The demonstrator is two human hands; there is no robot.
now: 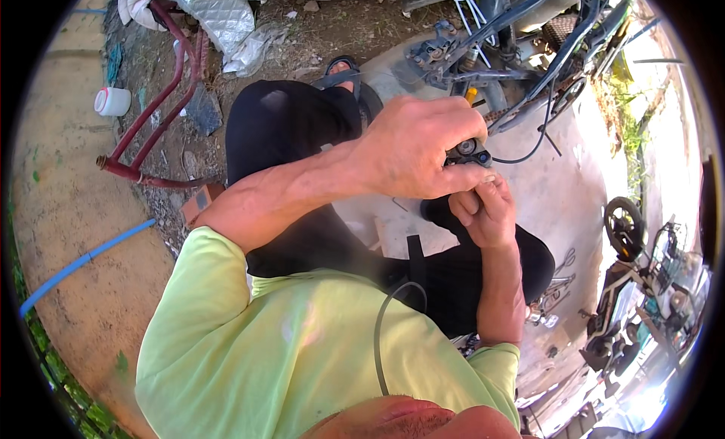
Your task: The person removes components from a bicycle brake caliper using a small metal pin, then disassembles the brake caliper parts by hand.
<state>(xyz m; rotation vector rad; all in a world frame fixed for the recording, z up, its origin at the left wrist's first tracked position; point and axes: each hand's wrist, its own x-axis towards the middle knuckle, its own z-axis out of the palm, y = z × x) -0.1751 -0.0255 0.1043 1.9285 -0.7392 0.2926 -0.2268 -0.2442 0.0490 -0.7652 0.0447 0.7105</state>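
Observation:
My left hand (424,148) is closed around a small dark mechanical part (468,150) with two round fittings on its face. Right beside it, a thin black cable (535,152) runs off and curves up toward a vehicle frame. My right hand (485,211) is just below, its fingers bent and pinched together against the part's lower edge and my left thumb. Whatever sits between those right fingertips is too small to make out. Much of the part is covered by my left fingers.
A dismantled dark vehicle frame (521,69) stands ahead on the right. At far left lie a red metal frame (151,122), a white tub (112,101) and a blue hose (87,258). Hand tools (560,276), a wheel (624,228) and scattered parts are on the right.

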